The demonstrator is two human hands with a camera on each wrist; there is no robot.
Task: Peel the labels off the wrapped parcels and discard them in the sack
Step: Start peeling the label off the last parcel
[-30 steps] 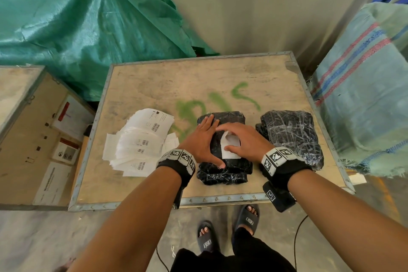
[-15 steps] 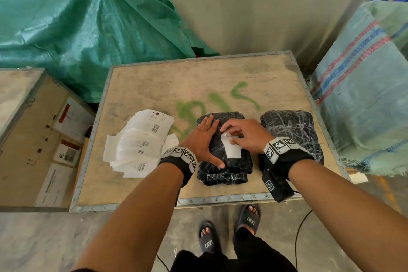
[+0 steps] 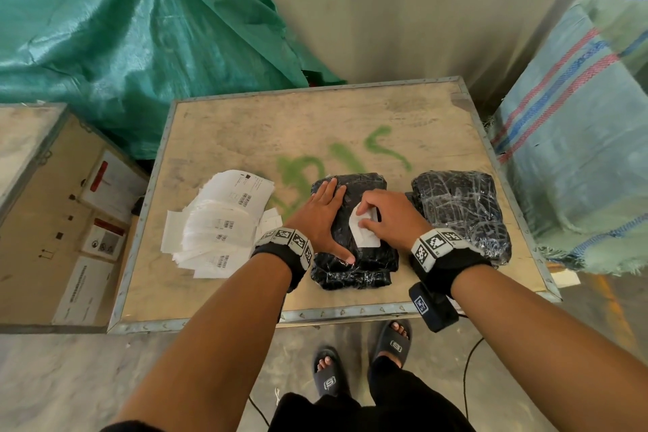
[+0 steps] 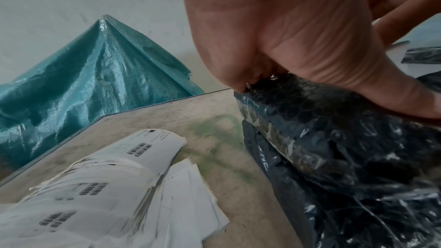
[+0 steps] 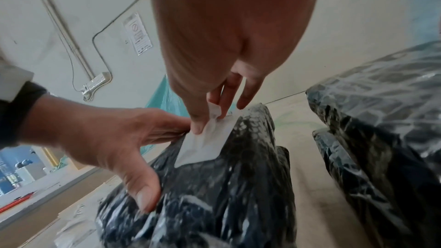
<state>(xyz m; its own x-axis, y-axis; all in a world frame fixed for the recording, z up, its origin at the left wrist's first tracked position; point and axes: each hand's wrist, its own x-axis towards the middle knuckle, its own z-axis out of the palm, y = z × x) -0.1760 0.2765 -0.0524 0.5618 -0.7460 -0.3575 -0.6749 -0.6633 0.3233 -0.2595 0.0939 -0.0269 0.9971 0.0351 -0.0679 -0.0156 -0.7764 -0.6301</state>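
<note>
A black wrapped parcel (image 3: 364, 263) lies near the front of the wooden crate top (image 3: 315, 130), with a white label (image 3: 363, 237) partly lifted on its top face. My left hand (image 3: 324, 217) lies flat on the parcel's left side with straight fingers, thumb (image 5: 143, 195) pressing the wrap. My right hand (image 3: 385, 217) pinches the label's raised far end (image 5: 212, 122) between thumb and fingers. A second black wrapped parcel (image 3: 463, 210) lies just to the right. The striped woven sack (image 3: 578, 151) stands right of the crate.
A fanned pile of peeled white labels (image 3: 221, 224) lies on the crate to the left of my hands. A green tarp (image 3: 133, 46) covers something behind. Another wooden crate (image 3: 52, 221) stands at the left. My sandalled feet (image 3: 361, 361) are below the crate's front edge.
My right hand has shifted from covering the label to pinching and lifting its far end, peeling it back toward me. The left hand has stayed flat on the parcel.
</note>
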